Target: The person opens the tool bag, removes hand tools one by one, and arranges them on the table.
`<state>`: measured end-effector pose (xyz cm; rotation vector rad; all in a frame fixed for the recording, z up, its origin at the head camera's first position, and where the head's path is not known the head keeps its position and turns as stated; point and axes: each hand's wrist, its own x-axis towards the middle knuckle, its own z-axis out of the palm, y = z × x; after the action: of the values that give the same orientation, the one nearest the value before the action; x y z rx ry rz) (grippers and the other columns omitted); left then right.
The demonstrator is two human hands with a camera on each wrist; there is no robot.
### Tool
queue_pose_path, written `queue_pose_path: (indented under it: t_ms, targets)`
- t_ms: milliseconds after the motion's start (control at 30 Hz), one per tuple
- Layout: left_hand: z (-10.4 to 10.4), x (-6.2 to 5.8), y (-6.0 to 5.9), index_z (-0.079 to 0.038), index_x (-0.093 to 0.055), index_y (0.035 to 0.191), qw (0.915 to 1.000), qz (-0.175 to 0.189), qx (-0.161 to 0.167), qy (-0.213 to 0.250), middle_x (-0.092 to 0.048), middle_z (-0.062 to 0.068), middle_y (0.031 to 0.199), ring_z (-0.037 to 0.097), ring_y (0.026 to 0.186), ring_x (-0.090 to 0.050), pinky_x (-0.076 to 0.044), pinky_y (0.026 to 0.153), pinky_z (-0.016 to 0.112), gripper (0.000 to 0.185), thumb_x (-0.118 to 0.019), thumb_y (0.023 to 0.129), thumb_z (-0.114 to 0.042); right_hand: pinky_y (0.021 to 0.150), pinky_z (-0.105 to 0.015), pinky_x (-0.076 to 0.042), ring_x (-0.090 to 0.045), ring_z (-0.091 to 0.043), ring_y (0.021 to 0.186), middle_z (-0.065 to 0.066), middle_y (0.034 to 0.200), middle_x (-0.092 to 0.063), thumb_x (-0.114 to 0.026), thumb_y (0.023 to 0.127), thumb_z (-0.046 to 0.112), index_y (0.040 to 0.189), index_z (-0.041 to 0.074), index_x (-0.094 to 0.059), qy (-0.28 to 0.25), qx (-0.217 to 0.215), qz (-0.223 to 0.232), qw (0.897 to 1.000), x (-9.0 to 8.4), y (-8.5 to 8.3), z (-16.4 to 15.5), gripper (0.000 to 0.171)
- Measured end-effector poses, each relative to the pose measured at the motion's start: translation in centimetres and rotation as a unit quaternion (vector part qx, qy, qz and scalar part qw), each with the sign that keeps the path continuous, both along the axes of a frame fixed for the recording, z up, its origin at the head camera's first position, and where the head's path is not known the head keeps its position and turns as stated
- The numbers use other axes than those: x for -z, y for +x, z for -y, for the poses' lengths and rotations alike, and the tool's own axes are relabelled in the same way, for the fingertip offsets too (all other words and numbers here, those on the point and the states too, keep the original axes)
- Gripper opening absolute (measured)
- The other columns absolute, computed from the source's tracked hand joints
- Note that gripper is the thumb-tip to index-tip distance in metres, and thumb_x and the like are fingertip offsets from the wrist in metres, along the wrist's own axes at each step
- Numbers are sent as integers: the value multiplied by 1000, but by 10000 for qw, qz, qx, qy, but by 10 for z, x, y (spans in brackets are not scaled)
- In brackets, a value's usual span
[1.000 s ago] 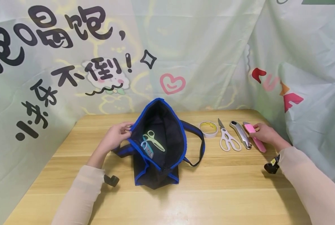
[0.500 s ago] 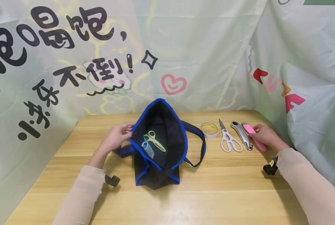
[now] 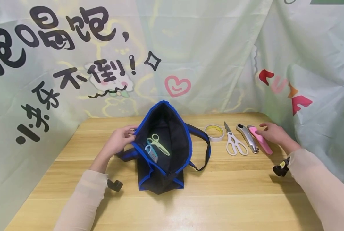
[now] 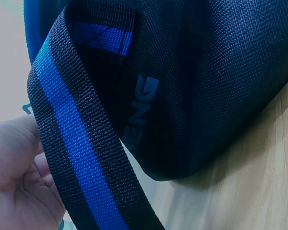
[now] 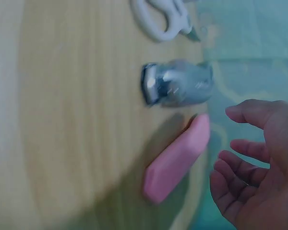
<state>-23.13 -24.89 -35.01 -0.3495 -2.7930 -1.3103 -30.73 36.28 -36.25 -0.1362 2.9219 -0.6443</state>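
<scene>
A black bag with blue trim (image 3: 180, 150) stands mouth-up, tilted toward me. My left hand (image 3: 121, 138) pinches its left rim between thumb and fingers; in the left wrist view the striped strap (image 4: 77, 124) partly covers that hand. Inside the bag lie pale green scissors (image 3: 161, 147) and a teal-and-white item (image 3: 153, 156) whose kind is hard to tell. At the right, a pink box cutter (image 3: 262, 142) rests on the table. My right hand (image 3: 272, 133) hovers by its far end, fingers loosely bent and holding nothing; the right wrist view shows a gap between them.
Left of the pink cutter lie a silver utility knife (image 3: 247, 138), white-handled scissors (image 3: 232, 142) and a roll of tape (image 3: 215, 138). The bag's right strap (image 3: 207, 150) loops close to the tape. Printed cloth (image 3: 212, 64) hangs behind the wooden table (image 3: 218, 199).
The pink box cutter has shifted slightly left, closer to the silver knife. My right hand has let go of it and drawn back a little. The left hand stays on the bag rim.
</scene>
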Motion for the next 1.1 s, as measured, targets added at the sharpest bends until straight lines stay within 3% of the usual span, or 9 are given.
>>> queue_pose_path:
  t_ms: [133,333,767,933,1100]
  targets:
    - [1,0,0,-6,-55,138,10000,20,-21,-46,-65,22,116,35,102,-65,-58,79,42,44,-60,94,-5,86,-59,-45,-54,-47,104,-37,117,-53,-54,97,44,135,-13,-39,-53,-182,-175,9997,-10,-2,17,70]
    - [2,-1,0,-4,-55,137,9999,-17,33,-106,-66,22,115,36,103,-65,-57,81,43,43,-60,94,-5,75,-51,-49,-61,-36,88,-26,101,-63,-58,96,31,131,-11,-48,5,-747,-712,9947,-24,-6,52,55]
    - [0,-4,-1,-7,-55,137,9999,0,-27,-145,-66,21,115,35,103,-65,-57,81,43,44,-60,93,-8,76,-47,-52,-63,-33,94,-19,107,-64,-61,96,26,131,-1,-54,-175,-1709,-704,9826,-59,-1,146,45]
    - [0,-4,0,-8,-56,137,9998,-9,-52,-187,-67,19,114,34,103,-65,-57,82,44,44,-61,93,-8,75,-43,-53,-64,-28,93,-13,107,-65,-62,96,31,133,5,-55,-265,-2011,-578,9775,-73,2,183,46]
    - [0,-4,1,-7,-55,137,9998,-23,-42,-193,-66,20,115,34,103,-65,-57,82,44,45,-60,93,-8,82,-44,-51,-63,-27,98,-10,111,-65,-62,95,38,135,10,-54,-263,-2248,-451,9730,-88,4,218,50]
